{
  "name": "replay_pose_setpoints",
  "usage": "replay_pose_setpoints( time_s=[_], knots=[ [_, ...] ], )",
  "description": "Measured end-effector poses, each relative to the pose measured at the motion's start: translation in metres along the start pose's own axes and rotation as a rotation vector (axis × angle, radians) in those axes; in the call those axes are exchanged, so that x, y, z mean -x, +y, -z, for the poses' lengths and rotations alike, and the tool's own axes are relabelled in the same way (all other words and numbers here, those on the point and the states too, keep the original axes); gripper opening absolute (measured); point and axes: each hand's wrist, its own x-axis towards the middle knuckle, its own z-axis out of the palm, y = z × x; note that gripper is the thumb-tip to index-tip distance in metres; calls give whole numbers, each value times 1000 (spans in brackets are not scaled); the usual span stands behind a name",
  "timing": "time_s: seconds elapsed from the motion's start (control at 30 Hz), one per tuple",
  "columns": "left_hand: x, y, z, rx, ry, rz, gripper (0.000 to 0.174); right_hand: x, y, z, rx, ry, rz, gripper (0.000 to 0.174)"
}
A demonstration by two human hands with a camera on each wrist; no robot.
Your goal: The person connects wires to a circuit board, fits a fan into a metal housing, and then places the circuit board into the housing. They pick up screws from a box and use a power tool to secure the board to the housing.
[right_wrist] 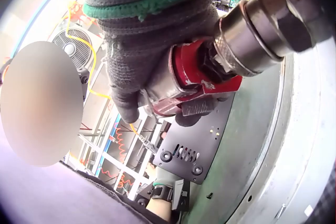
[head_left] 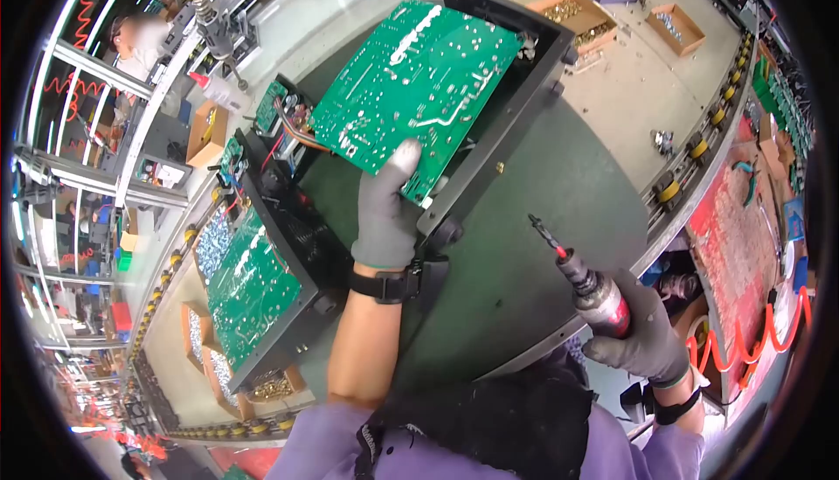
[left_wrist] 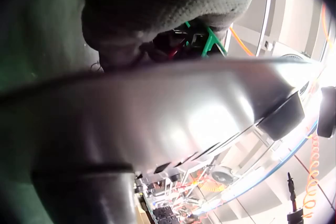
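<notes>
My gloved left hand (head_left: 386,209) grips the near corner of a large green circuit board (head_left: 411,87), its thumb on the face and its other fingers hidden beneath. The board sits at a black metal casing (head_left: 511,126), which is tilted with its footed, vented panel (right_wrist: 197,145) showing in the right wrist view. Wires run from the board's left side to a small board (head_left: 271,106). Apart from the casing, at the right, my gloved right hand (head_left: 642,331) holds a red and metal air screwdriver (head_left: 603,303), its bit pointing up and left.
A second black casing (head_left: 297,283) with a green board (head_left: 253,283) stands at the left. Cardboard boxes of screws (head_left: 572,21) lie at the far side. Rollers (head_left: 669,187) line the bench edge; a tool (head_left: 214,30) hangs at upper left. A red coiled hose (head_left: 743,353) is at right.
</notes>
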Motion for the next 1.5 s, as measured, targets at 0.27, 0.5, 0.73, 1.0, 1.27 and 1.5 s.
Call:
replay_pose_setpoints(
  time_s=[0.27, 0.5, 0.73, 1.0, 1.27, 1.5],
  knots=[
    [6, 3, -12, 57, 10, 47, 45, -9, 3, -30, 335, 74, 171, 60],
    [11, 6, -19, -24, 60, 64, 41, -20, -6, -36, 423, 91, 159, 59],
    [12, 8, -24, 62, 41, 69, 42, -25, -8, -38, 416, 120, 175, 57],
    [15, 10, -25, -4, 24, 36, 41, -28, -11, -37, 485, 100, 103, 57],
    [10, 7, -19, -71, 3, 23, 43, -28, -14, -35, 486, 89, 123, 56],
    [10, 8, -17, -80, 18, 32, 40, -30, -27, -29, 466, 35, 72, 56]
  ],
)
